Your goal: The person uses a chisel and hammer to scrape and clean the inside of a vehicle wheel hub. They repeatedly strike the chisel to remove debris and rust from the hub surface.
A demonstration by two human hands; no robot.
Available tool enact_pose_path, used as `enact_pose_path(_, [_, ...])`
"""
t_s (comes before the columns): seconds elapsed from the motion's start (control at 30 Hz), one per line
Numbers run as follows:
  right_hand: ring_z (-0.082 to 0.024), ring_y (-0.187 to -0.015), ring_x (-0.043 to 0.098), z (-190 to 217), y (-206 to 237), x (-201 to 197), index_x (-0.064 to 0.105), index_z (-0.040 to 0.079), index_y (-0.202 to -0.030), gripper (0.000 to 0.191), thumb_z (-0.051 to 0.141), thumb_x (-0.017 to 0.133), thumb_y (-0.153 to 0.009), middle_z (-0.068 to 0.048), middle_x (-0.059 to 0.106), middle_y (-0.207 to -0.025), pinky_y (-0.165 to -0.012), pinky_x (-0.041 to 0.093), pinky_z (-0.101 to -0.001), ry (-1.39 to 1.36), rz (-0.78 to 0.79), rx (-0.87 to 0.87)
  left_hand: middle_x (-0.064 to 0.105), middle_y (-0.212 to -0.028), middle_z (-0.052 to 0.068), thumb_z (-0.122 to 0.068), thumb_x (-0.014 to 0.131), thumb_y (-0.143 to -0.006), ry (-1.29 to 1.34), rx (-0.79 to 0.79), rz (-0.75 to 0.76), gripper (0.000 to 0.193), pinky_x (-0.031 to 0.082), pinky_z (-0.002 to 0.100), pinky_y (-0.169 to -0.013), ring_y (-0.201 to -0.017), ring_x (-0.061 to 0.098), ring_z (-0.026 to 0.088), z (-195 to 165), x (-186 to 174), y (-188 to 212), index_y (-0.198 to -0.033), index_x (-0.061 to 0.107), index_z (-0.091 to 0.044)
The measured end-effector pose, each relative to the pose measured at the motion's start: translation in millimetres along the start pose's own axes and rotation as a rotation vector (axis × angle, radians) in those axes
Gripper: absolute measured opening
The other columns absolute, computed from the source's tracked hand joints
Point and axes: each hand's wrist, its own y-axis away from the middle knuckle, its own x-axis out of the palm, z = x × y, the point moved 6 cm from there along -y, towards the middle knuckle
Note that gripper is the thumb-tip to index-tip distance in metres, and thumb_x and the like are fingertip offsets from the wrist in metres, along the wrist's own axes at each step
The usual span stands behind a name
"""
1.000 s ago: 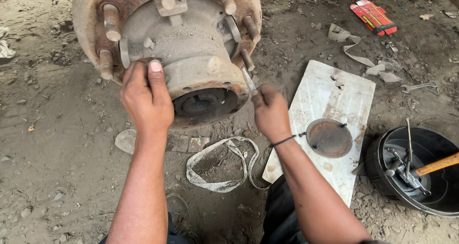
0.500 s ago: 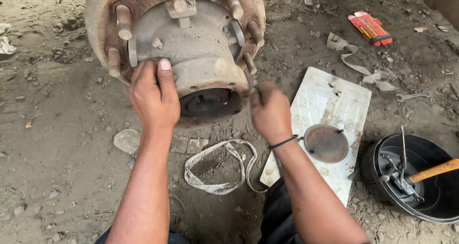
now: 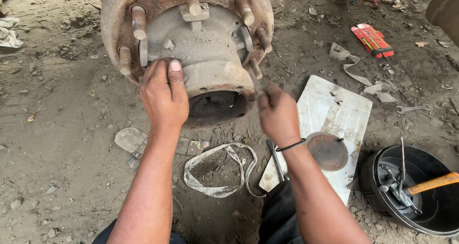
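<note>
A large rusty wheel hub point(image 3: 210, 48) with several studs lies on the dirt, its open bore facing me. My left hand point(image 3: 164, 97) is laid over the left side of the hub's grey nose, fingers curled against it. My right hand point(image 3: 278, 114) hovers just right of the hub's mouth, closed around a thin metal tool point(image 3: 256, 81) whose tip points up at the hub's right edge. The hand and tool are blurred.
A white board point(image 3: 334, 115) carries a rusty round cap point(image 3: 327, 151). A metal bar point(image 3: 276, 160) lies at its left edge, beside a loop of webbing strap point(image 3: 217, 189). A black tub point(image 3: 430, 210) holds tools and a hammer; a spanner point(image 3: 412, 109) and a red packet point(image 3: 373, 40) lie beyond.
The view has shifted, so the hub sits lower and more to the right. My left hand stays on the hub; my right hand keeps the tool by the hub's right edge.
</note>
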Motion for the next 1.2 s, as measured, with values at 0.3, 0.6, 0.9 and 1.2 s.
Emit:
enact_pose_path(0.3, [-0.035,-0.068,0.069,-24.6,7.1,10.0,0.068,0.001,-0.093,0.023,0.023,0.063,-0.100,-0.021,0.069,-0.074,-0.066,0.052,-0.0440,0.101,0.054,0.234,0.066,-0.092,0.019,-0.021,0.053,-0.112,0.005,-0.056,0.023,0.030,0.049,0.050,-0.078,-0.087,0.066,0.037,4.8,2.1,-0.7,-0.098,0.063,0.003])
enact_pose_path(0.6, [-0.037,-0.071,0.066,-20.0,12.0,22.3,0.069,0.001,-0.094,0.018,0.018,0.064,-0.099,-0.023,0.066,-0.075,-0.065,0.051,-0.0445,0.019,-0.005,0.113,0.065,-0.095,0.021,-0.021,0.055,-0.113,0.014,-0.029,0.003,0.029,0.049,0.049,-0.080,-0.089,0.065,0.040,6.0,-3.0,2.0,-0.101,0.062,0.005])
enact_pose_path(0.9, [-0.027,-0.062,0.061,-84.3,37.1,54.8,0.065,0.000,-0.085,0.020,0.017,0.063,-0.096,-0.019,0.063,-0.069,-0.063,0.050,-0.0397,-0.135,0.053,0.267,0.066,-0.098,0.021,-0.022,0.056,-0.115,0.002,0.009,-0.006,0.029,0.050,0.048,-0.081,-0.090,0.066,0.041,11.3,-7.8,2.8,-0.106,0.065,0.004])
enact_pose_path(1.2, [-0.022,-0.058,0.053,-89.2,36.3,56.2,0.063,0.001,-0.086,0.027,0.021,0.060,-0.102,-0.013,0.059,-0.064,-0.058,0.046,-0.0369,-0.157,0.016,0.353,0.068,-0.100,0.018,-0.024,0.051,-0.118,0.001,0.054,0.016,0.035,0.050,0.047,-0.085,-0.096,0.067,0.036,16.6,-11.8,4.4,-0.105,0.066,0.005])
